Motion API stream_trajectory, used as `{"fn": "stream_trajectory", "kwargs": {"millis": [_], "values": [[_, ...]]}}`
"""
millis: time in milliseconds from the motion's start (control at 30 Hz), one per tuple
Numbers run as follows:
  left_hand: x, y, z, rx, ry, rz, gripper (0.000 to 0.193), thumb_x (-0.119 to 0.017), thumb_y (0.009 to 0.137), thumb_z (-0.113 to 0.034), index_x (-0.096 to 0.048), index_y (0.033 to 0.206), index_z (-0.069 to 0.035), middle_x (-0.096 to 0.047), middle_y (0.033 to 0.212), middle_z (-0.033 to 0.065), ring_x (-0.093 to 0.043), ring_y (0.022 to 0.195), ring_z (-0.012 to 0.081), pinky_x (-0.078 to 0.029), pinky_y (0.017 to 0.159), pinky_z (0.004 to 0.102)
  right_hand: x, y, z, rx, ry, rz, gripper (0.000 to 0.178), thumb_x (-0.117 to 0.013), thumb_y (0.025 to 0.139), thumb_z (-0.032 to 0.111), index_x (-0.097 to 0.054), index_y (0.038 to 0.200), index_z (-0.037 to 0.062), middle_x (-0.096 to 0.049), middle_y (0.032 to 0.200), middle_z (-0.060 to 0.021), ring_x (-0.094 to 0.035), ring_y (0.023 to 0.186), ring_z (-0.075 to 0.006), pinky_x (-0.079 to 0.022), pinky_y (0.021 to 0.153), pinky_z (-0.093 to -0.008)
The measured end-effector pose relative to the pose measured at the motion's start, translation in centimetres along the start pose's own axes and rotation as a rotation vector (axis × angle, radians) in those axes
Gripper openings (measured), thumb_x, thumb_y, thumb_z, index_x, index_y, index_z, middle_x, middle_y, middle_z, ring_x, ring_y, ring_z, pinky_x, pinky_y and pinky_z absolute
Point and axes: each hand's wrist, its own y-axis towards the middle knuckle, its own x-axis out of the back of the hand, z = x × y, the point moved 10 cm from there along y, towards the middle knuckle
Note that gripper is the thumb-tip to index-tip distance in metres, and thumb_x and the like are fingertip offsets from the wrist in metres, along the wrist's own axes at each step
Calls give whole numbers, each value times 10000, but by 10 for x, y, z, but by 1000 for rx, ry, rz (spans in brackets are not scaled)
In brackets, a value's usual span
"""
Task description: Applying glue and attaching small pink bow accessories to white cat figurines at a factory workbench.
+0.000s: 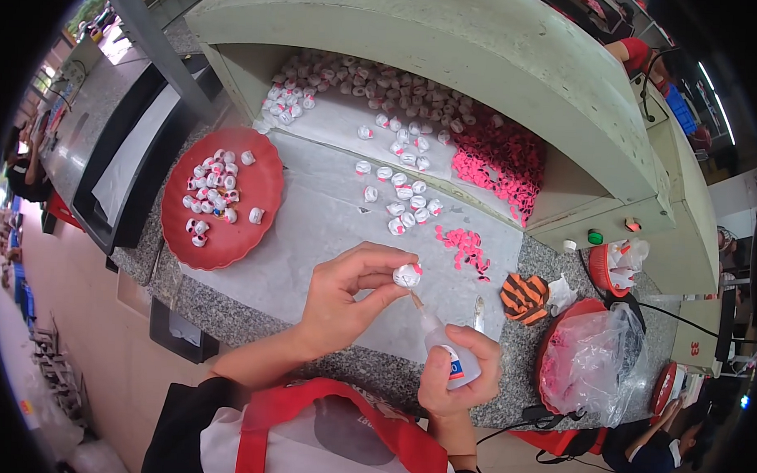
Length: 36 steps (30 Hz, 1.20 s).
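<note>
Between thumb and fingers, my left hand (347,294) pinches a small round white piece with a pink mark (407,275). My right hand (465,377) is wrapped round a translucent glue bottle (459,360), whose thin brown nozzle tip (414,298) points up at the underside of the piece. Whether tip and piece touch, I cannot tell. Beyond my hands lies a loose group of similar white pieces (409,196) on the white sheet (312,226). A small pile of pink bits (464,248) is to their right.
A red scalloped plate (263,191) holding several white pieces stands at left. Under a pale green hood (452,39) are heaps of white pieces (384,82) and pink bits (502,166). At right lie an orange-and-black striped cloth (525,298) and a clear plastic bag (608,353).
</note>
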Motion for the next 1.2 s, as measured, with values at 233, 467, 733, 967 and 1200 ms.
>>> {"fn": "stream_trajectory", "kwargs": {"millis": [233,467,733,967,1200], "values": [[1,1,1,46,22,32,289,-533,752,132,-497,1032,73,-524,1083,184,-553,978,218,-496,805,298,-4,4,6,35,-38,89,236,-596,670,41,-511,880,-27,-596,704,-96,-562,486,-190,-441,444,-270],[1,1,17,224,-213,47,286,-538,756,118,-493,1033,62,-542,1095,170,-575,936,181,-479,795,254,-1,3,4,38,-11,53,241,-600,672,47,-509,882,-28,-595,729,-100,-551,471,-192,-436,434,-274],[1,-2,24,308,-314,55,292,-546,734,126,-492,1009,42,-546,1080,192,-568,972,234,-480,811,297,3,1,7,36,-16,47,242,-601,667,53,-519,881,-25,-593,733,-102,-545,467,-201,-433,430,-281],[2,-2,23,309,-356,60,285,-541,748,121,-496,1016,35,-541,1102,182,-563,981,202,-471,822,269,5,3,8,72,-59,32,235,-600,659,52,-523,866,-26,-595,717,-105,-551,475,-205,-442,442,-282],[-1,-1,25,314,-364,67,284,-535,746,127,-500,1014,38,-537,1108,183,-562,981,196,-469,824,267,0,4,10,53,-25,106,238,-602,654,48,-531,866,-34,-596,716,-109,-550,476,-193,-452,460,-261]]}}
